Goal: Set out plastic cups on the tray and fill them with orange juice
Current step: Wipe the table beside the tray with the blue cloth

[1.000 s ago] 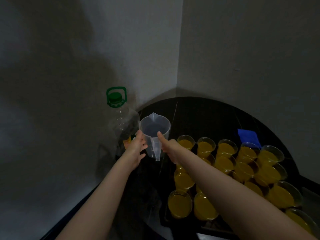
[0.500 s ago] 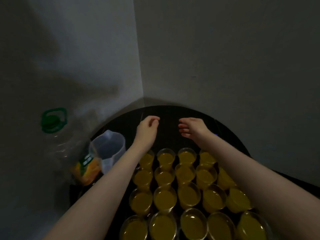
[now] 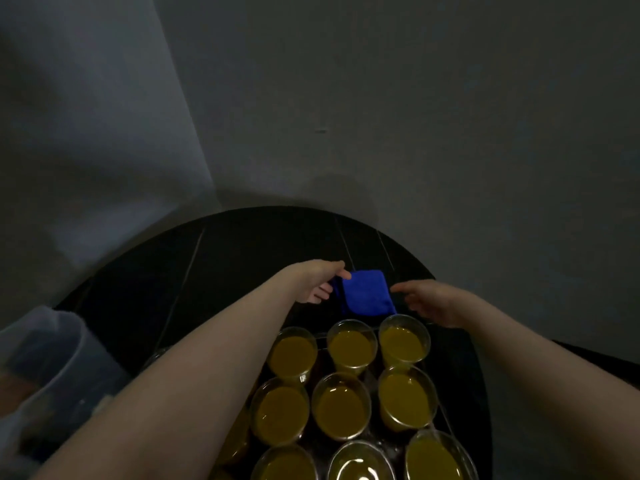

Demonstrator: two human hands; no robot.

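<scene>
Several clear plastic cups filled with orange juice stand packed together on the dark tray in front of me. Beyond them a folded blue cloth lies on the black table. My left hand pinches the cloth's left edge between thumb and fingers. My right hand hovers just right of the cloth with fingers loosely spread, holding nothing. The clear measuring jug stands at the far left, blurred.
The round black table sits in a corner, with grey walls close behind and to the left. Bare tabletop lies beyond and left of the cloth. My left forearm crosses above the left-hand cups.
Both hands let go of the jug, which now stands at the left. They moved over the cups to the far side, and my left hand has taken hold of the blue cloth.
</scene>
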